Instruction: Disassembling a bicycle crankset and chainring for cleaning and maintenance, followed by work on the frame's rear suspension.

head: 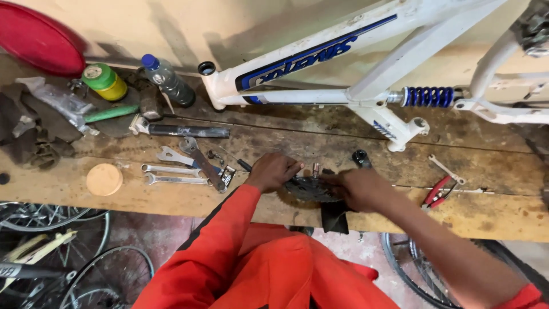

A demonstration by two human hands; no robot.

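A dark toothed sprocket cluster (309,189) lies at the front edge of a worn wooden bench (171,197). My left hand (273,171) rests on its left side, fingers curled over a small metal tool. My right hand (359,189) grips its right side. A short silver piece (315,169) sticks up between the hands. Both arms wear orange sleeves. A black part (334,218) hangs below the bench edge under the sprocket.
A white bicycle frame (343,94) with a blue spring (428,96) lies at the back. Several wrenches (177,169), a plastic bottle (167,80), a green-capped jar (104,81), a tan round lid (104,179) and red pliers (436,193) sit on the bench. Wheels (74,274) lie below.
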